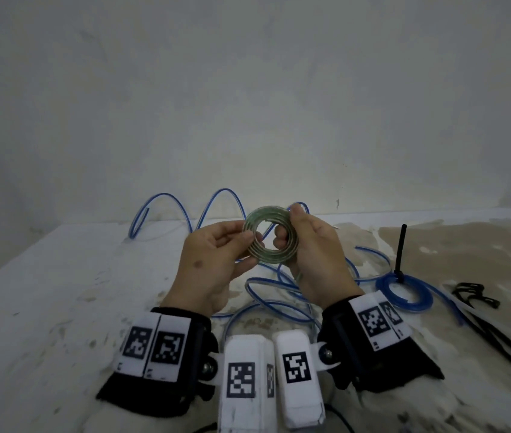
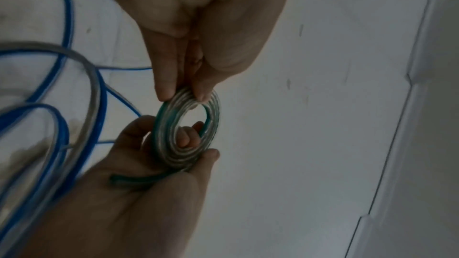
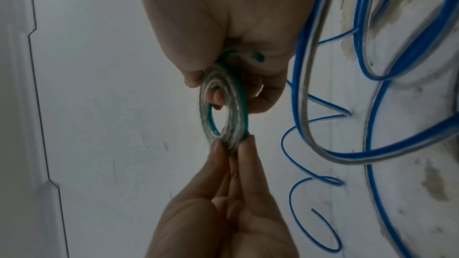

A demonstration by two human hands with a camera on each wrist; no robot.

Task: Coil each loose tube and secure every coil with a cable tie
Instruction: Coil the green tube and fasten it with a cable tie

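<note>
A small coil of clear, green-tinted tube (image 1: 266,214) is held up above the table between both hands. My left hand (image 1: 248,242) pinches the coil's left edge between thumb and fingers. My right hand (image 1: 285,226) grips the right side, thumb on top and a finger through the centre hole. In the left wrist view the left fingertips (image 2: 168,91) clamp the coil (image 2: 164,125), and the tube's free end (image 2: 129,180) lies across the right palm. The right wrist view shows the same coil (image 3: 240,109) in my right hand (image 3: 206,89), with the left fingers (image 3: 216,150) pinching from below.
Loose blue tubes (image 1: 279,292) sprawl on the white table (image 1: 60,292) under my hands, and a thin blue one (image 1: 216,195) loops up at the back. To the right lies a blue coil (image 1: 404,295) bound by a black cable tie (image 1: 400,251). Spare black ties (image 1: 473,295) lie beyond it.
</note>
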